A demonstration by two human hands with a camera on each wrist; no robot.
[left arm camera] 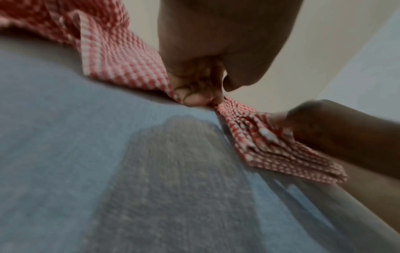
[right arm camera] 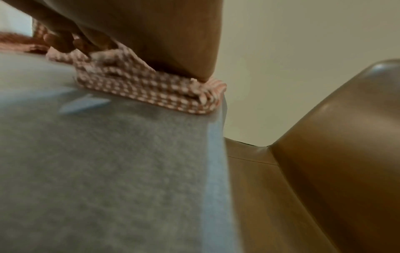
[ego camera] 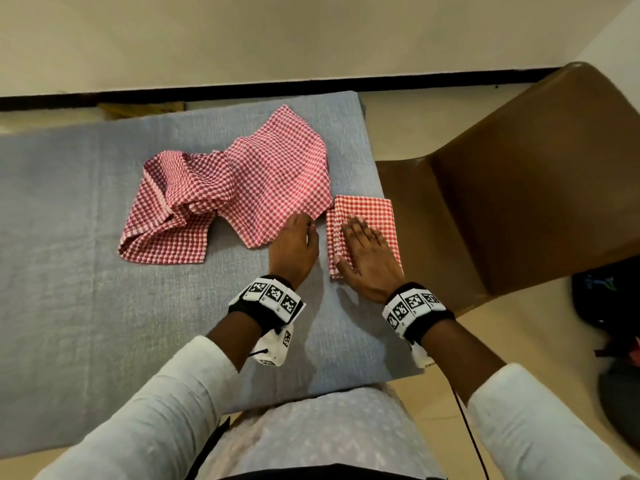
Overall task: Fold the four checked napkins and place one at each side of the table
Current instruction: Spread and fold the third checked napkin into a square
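Observation:
A loose heap of red-and-white checked napkins (ego camera: 225, 195) lies unfolded in the middle of the table (ego camera: 69, 237). My left hand (ego camera: 296, 240) is at its near right corner, and in the left wrist view the thumb and curled fingers (left arm camera: 192, 97) pinch that corner of the unfolded napkin (left arm camera: 121, 68). One folded checked napkin (ego camera: 367, 216) lies along the table's right edge. My right hand (ego camera: 363, 247) rests flat on it with straight fingers, pressing it down. The folded napkin (right arm camera: 151, 92) shows as several stacked layers under the palm (right arm camera: 151, 34).
The table is covered with a blue-grey cloth (right arm camera: 108, 171). A brown chair (ego camera: 519, 185) stands close against the right side, just past the folded napkin. Dark bags (ego camera: 606, 306) lie on the floor at the right. A wall runs behind the table.

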